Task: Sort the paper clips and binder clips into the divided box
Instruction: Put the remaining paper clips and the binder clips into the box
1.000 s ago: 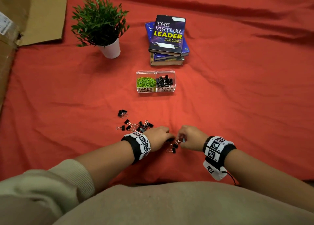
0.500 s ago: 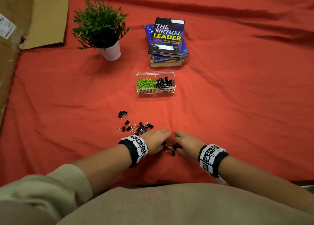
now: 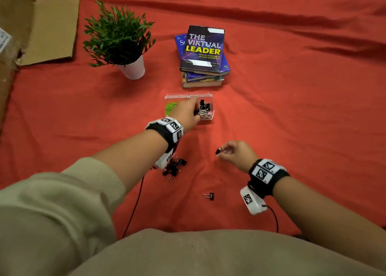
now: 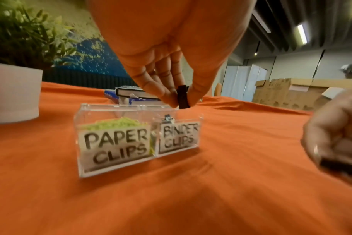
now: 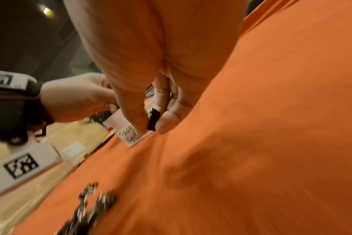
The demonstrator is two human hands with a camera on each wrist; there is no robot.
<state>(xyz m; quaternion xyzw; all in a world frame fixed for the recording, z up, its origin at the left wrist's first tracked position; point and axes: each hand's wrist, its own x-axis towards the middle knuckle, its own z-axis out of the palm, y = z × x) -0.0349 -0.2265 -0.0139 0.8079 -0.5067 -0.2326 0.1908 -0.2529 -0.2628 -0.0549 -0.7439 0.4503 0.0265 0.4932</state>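
The clear divided box (image 3: 210,98) (image 4: 115,165) sits mid-cloth, with green paper clips (image 3: 170,106) (image 4: 115,123) in its left compartment and black binder clips (image 3: 203,106) in its right one. My left hand (image 3: 188,114) (image 4: 181,101) hovers over the box and pinches a black binder clip (image 4: 182,97) above the right compartment. Nearer me, off the cloth, my right hand (image 3: 221,151) (image 5: 151,125) pinches another black binder clip (image 3: 218,151) (image 5: 153,119). A pile of binder clips (image 3: 174,168) lies partly under my left wrist. One single clip (image 3: 209,196) lies alone.
A potted plant (image 3: 125,46) stands at the back left and a stack of books (image 3: 202,56) behind the box. Cardboard (image 3: 41,29) lies at the far left edge. Red cloth (image 3: 292,108) covers the surface.
Both hands left the clips near me. My left hand carried a binder clip forward over the box; my right hand lifted another clip and moved right. One clip stayed behind on the cloth.
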